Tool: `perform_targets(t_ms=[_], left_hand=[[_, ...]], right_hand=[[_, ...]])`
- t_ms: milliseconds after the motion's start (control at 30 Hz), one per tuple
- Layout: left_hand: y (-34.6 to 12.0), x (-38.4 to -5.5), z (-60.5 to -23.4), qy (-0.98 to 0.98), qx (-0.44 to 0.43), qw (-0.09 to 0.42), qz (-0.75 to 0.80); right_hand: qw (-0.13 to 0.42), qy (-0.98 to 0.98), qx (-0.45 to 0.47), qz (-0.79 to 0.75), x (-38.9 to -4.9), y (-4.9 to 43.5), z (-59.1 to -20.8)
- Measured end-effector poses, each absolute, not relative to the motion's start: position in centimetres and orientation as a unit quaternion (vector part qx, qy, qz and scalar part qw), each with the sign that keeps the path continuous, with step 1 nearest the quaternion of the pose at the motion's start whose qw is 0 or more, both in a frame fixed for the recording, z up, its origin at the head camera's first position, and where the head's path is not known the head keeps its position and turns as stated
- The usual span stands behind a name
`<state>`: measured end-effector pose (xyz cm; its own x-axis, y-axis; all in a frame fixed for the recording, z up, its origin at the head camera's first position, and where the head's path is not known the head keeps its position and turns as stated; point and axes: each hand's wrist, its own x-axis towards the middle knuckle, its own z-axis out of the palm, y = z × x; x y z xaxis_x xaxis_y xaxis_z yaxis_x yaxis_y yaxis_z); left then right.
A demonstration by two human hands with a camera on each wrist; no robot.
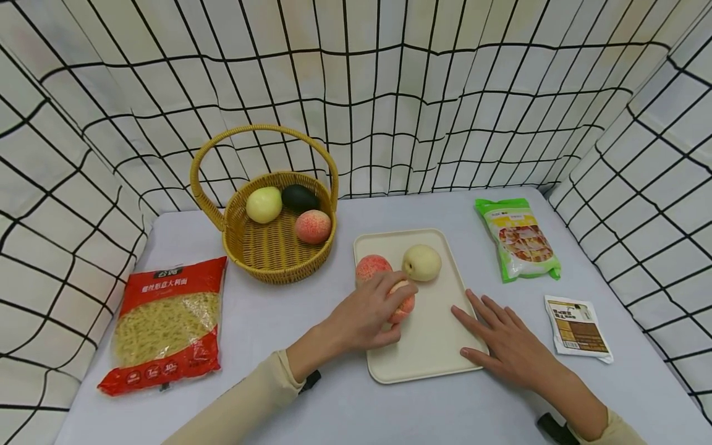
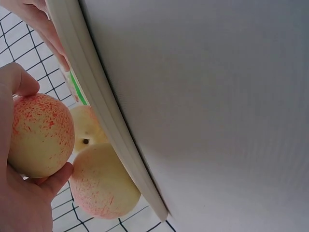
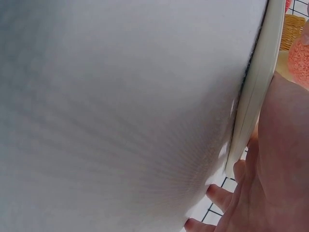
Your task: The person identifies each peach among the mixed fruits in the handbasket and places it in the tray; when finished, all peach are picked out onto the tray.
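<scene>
Beige sleeve (image 1: 239, 402), held peach (image 2: 42, 137), round, yellow, red-speckled

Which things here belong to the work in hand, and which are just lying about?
Part of the work:
left hand, gripping a peach
right hand, at the tray's edge
tray, bearing a second peach and a pale yellow fruit
probably the wicker basket

Apparently just lying about:
red pasta bag
green-edged packet
small white-and-brown packet

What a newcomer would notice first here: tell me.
Probably the left hand, gripping a red-speckled peach over the cream tray, mid-picture in the head view. Next, likely the bright red pasta bag at far left, then the wicker basket toward the back, left of the tray.
</scene>
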<state>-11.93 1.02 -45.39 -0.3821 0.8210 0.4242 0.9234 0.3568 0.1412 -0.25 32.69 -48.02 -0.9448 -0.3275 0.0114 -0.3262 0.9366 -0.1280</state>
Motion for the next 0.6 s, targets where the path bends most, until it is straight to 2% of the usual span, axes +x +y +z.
perform_targets(t_ms=[600], left_hand=[[1.03, -11.29, -45.73, -0.807, -0.561, 0.144, -0.115]], right_hand=[[0.009, 0.985, -0.161, -0.067, -0.22, 32.56, -47.86]])
